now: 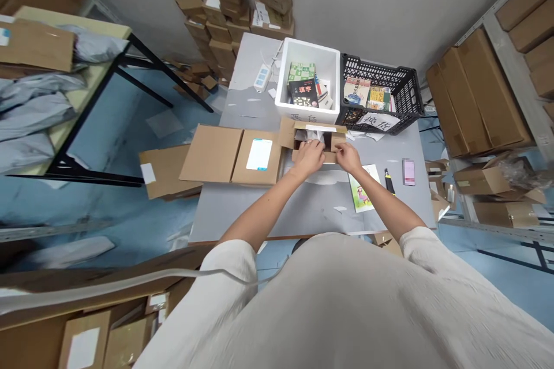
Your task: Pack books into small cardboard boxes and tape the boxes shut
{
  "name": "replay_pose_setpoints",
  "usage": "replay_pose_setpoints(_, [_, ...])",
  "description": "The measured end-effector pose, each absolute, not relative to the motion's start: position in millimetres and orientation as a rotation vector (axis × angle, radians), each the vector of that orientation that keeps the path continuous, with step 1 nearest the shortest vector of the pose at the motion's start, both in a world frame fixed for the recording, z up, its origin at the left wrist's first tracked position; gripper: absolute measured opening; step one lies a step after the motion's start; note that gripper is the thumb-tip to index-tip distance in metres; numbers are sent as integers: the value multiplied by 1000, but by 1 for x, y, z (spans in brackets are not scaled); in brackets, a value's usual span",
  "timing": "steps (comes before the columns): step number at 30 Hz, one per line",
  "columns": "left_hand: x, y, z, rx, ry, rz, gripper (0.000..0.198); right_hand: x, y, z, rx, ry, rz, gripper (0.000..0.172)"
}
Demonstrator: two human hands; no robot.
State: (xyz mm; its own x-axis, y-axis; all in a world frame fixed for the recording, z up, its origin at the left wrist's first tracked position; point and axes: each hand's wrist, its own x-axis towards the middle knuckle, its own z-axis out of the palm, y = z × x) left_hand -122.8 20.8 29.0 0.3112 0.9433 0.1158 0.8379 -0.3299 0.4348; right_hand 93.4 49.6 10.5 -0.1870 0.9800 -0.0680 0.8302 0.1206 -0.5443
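Note:
A small open cardboard box (314, 139) sits on the grey table (277, 202), in front of the white foam bin. My left hand (309, 157) rests on its near flap, fingers curled over the edge. From the right, my right hand (347, 157) pinches the same flap. White wrapping shows inside the box. What lies beneath it is hidden.
Two closed cardboard boxes (234, 155) lie left of the open one, one with a white label. A white foam bin (308, 78) and a black crate (378, 98) hold books. A thin booklet (362, 187), a black cutter (389, 181) and a phone (409, 172) lie at the right.

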Motion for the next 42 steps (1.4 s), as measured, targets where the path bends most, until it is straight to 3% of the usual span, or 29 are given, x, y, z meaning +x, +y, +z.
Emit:
replay_pose_setpoints(8, [-54,0,36,2389,1238,517,35,172,28,2,-1839,-1948,686,37])
replay_pose_setpoints(15, [9,-27,4,2315,1137,230,42,259,-19,-31,-2120,-1831,810,43])
replay_pose_setpoints(20, [40,-49,-27,2223,1156,-11,48,303,-54,-68,-2313,-1758,983,54])
replay_pose_setpoints(26, [80,-71,-60,2131,1138,-156,55,320,-73,-103,-2221,-1813,1157,70])
replay_pose_setpoints(42, [116,-83,-94,1943,1261,-408,77,315,-67,-132,-2206,-1928,1258,61])
